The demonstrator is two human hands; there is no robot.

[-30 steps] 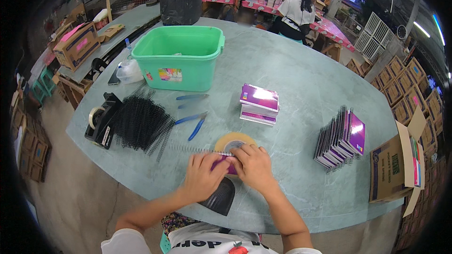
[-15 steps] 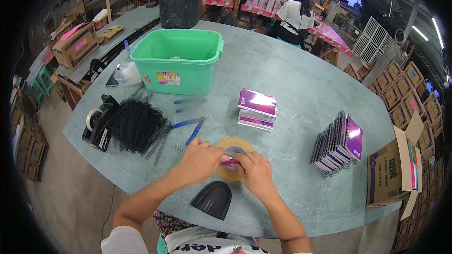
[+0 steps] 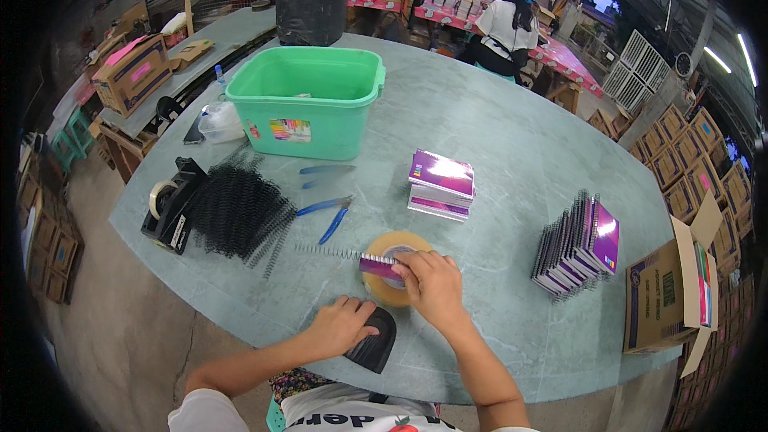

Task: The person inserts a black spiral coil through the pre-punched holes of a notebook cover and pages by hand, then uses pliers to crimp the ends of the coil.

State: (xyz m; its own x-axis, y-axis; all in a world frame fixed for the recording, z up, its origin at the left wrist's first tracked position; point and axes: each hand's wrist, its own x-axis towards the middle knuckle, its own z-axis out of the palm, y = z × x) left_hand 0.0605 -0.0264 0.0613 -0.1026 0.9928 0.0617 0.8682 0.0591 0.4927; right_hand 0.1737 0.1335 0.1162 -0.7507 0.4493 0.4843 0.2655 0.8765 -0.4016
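Over tape roll (image 3: 387, 293) | purple notebook (image 3: 376, 266) — pale-edged | dark coil (image 3: 330, 252) jutting left

The notebook (image 3: 374, 266) is purple, the ribbed pad (image 3: 374, 346) black, the tub (image 3: 332, 130) mint green.

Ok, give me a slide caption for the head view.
Right fingers hold a purple notebook over a tape roll; left fingers at a ribbed black piece.

I hold a small purple notebook (image 3: 377, 265), a dark coil (image 3: 330, 252) trailing left from its far edge; nearer me lies a black, ridged pad (image 3: 374, 346).
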